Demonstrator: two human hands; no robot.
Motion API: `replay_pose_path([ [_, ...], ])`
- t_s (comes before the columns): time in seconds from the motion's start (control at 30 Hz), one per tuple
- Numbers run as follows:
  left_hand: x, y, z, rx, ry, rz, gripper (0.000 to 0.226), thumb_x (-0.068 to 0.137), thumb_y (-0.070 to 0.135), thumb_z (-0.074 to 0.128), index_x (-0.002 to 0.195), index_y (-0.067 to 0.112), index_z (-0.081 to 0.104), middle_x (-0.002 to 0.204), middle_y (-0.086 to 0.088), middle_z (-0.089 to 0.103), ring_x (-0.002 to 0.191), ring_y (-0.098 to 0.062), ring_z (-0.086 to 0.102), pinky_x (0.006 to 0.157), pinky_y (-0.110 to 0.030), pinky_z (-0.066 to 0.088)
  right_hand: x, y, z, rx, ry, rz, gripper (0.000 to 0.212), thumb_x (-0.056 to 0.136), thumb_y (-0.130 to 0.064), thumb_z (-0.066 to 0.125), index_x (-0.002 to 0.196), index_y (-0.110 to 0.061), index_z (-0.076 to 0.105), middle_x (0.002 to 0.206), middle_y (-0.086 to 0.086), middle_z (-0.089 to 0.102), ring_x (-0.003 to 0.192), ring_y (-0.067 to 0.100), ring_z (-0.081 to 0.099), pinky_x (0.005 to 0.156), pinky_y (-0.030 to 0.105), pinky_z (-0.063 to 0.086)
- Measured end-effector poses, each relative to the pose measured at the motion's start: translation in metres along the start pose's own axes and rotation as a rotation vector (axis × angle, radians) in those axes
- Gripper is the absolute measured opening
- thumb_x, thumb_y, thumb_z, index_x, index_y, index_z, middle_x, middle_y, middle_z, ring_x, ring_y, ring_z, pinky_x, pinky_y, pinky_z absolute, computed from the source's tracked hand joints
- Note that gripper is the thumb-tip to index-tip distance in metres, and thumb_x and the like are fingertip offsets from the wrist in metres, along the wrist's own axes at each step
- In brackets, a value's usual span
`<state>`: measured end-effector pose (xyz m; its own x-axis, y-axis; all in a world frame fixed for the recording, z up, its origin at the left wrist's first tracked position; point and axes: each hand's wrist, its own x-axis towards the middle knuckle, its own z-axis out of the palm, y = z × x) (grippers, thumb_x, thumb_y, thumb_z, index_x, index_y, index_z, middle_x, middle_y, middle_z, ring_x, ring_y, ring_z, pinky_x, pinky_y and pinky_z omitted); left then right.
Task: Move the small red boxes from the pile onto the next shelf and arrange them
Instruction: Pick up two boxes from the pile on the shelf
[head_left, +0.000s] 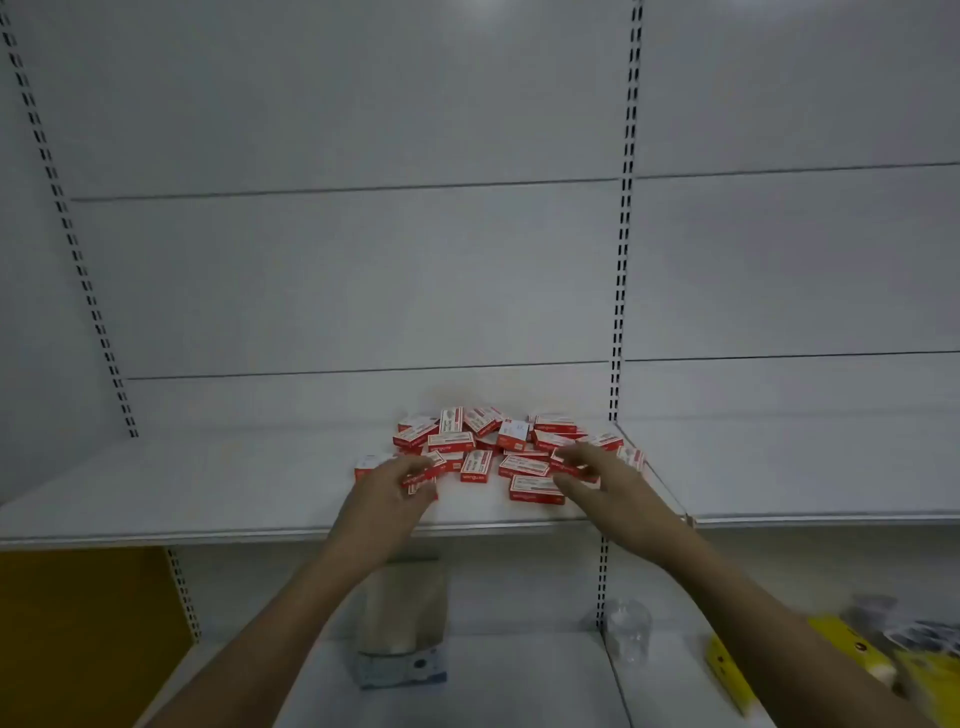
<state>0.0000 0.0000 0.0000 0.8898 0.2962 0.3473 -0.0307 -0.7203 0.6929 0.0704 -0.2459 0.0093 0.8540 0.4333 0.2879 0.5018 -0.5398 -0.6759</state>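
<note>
On the white shelf (234, 493), a pile of small red boxes (498, 452) lies in a messy heap, close to the shelf's right end. Some boxes lie flat and some are tipped on others. Both bare arms reach up to the pile from the near side. At the pile's left edge, the left hand (387, 486) has its fingers curled around a red box (422, 474). At the pile's right edge, the right hand (597, 475) has its fingers spread over the boxes, and they look like they touch the near ones. To the right, the next shelf (805, 467) is white too. Down below, a brown bag (402, 613) and a clear cup (628, 631) stand on a lower shelf.
</note>
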Motion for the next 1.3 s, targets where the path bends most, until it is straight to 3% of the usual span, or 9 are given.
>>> replay_pose_path([
  [0.2, 0.077, -0.04, -0.004, -0.025, 0.067, 0.025, 0.027, 0.092, 0.02, 0.061, 0.118, 0.022, 0.063, 0.115, 0.007, 0.063, 0.099, -0.007, 0.057, 0.068, -0.01, 0.04, 0.08, -0.016, 0.022, -0.007, -0.012, 0.006, 0.029, 0.093, -0.028, 0.059, 0.122, -0.022, 0.057, 0.107, -0.005, 0.064, 0.091, 0.009, 0.062, 0.074, 0.025, 0.054],
  [0.33, 0.118, -0.069, -0.012, 0.046, 0.106, 0.029, 0.023, 0.09, 0.024, 0.061, 0.112, 0.028, 0.064, 0.112, 0.013, 0.063, 0.099, -0.007, 0.057, 0.079, -0.023, 0.045, 0.123, -0.019, 0.034, 0.03, -0.019, 0.125, 0.022, 0.092, -0.021, 0.061, 0.114, -0.019, 0.062, 0.091, -0.001, 0.069, 0.077, 0.012, 0.069, 0.07, 0.029, 0.06],
  [0.47, 0.149, -0.093, -0.016, 0.121, 0.064, 0.026, 0.022, 0.089, 0.025, 0.063, 0.111, 0.03, 0.064, 0.111, 0.013, 0.065, 0.098, -0.007, 0.058, 0.085, -0.029, 0.049, 0.163, -0.016, 0.052, -0.07, -0.111, 0.205, 0.013, 0.092, -0.017, 0.062, 0.104, -0.015, 0.065, 0.086, 0.001, 0.07, 0.064, 0.008, 0.068, 0.053, 0.016, 0.052],
  [0.57, 0.169, -0.099, -0.014, 0.132, 0.027, 0.027, 0.023, 0.09, 0.026, 0.062, 0.113, 0.028, 0.064, 0.11, 0.011, 0.064, 0.099, -0.008, 0.059, 0.08, -0.026, 0.049, 0.188, -0.017, 0.066, -0.13, -0.121, 0.222, 0.011, 0.092, -0.021, 0.062, 0.097, -0.013, 0.068, 0.09, 0.005, 0.071, 0.067, 0.013, 0.069, 0.059, 0.023, 0.056],
  [0.67, 0.183, -0.096, -0.007, 0.124, -0.028, 0.04, 0.022, 0.09, 0.026, 0.062, 0.112, 0.028, 0.064, 0.106, 0.011, 0.064, 0.095, -0.006, 0.06, 0.069, -0.02, 0.048, 0.202, -0.022, 0.08, -0.23, -0.225, 0.242, 0.024, 0.093, -0.028, 0.061, 0.092, -0.006, 0.07, 0.083, 0.008, 0.074, 0.07, 0.018, 0.072, 0.068, 0.03, 0.06],
  [0.8, 0.188, -0.092, 0.003, 0.123, -0.092, 0.056, 0.019, 0.09, 0.027, 0.062, 0.109, 0.028, 0.065, 0.097, 0.013, 0.059, 0.093, -0.005, 0.06, 0.071, -0.02, 0.049, 0.214, -0.02, 0.089, -0.188, -0.266, 0.288, 0.025, 0.09, -0.025, 0.066, 0.095, -0.001, 0.069, 0.068, 0.007, 0.073, 0.047, 0.012, 0.065, 0.056, 0.025, 0.058],
  [0.97, 0.19, -0.097, 0.006, 0.14, -0.104, 0.027, 0.016, 0.092, 0.029, 0.06, 0.107, 0.028, 0.066, 0.089, 0.018, 0.057, 0.08, 0.005, 0.056, 0.062, -0.014, 0.043, 0.214, -0.019, 0.088, -0.077, -0.287, 0.275, 0.018, 0.086, -0.022, 0.071, 0.098, -0.007, 0.071, 0.074, 0.009, 0.074, 0.052, 0.015, 0.066, 0.058, 0.027, 0.059],
  [1.13, 0.189, -0.093, 0.007, 0.126, -0.071, 0.034, 0.017, 0.092, 0.027, 0.059, 0.107, 0.029, 0.066, 0.099, 0.012, 0.064, 0.089, -0.002, 0.06, 0.068, -0.016, 0.049, 0.214, -0.017, 0.081, 0.228, -0.318, 0.316, 0.024, 0.087, -0.015, 0.07, 0.109, -0.008, 0.066, 0.095, 0.011, 0.072, 0.074, 0.024, 0.075, 0.066, 0.03, 0.062],
  [1.3, 0.187, -0.072, 0.014, 0.085, -0.07, 0.099, 0.015, 0.092, 0.025, 0.059, 0.104, 0.027, 0.067, 0.095, 0.018, 0.061, 0.093, -0.001, 0.057, 0.068, -0.014, 0.046, 0.208, -0.012, 0.055, 0.509, -0.333, 0.389, 0.017, 0.093, -0.009, 0.061, 0.107, 0.0, 0.062, 0.096, 0.016, 0.074, 0.085, 0.026, 0.074, 0.07, 0.031, 0.061],
])
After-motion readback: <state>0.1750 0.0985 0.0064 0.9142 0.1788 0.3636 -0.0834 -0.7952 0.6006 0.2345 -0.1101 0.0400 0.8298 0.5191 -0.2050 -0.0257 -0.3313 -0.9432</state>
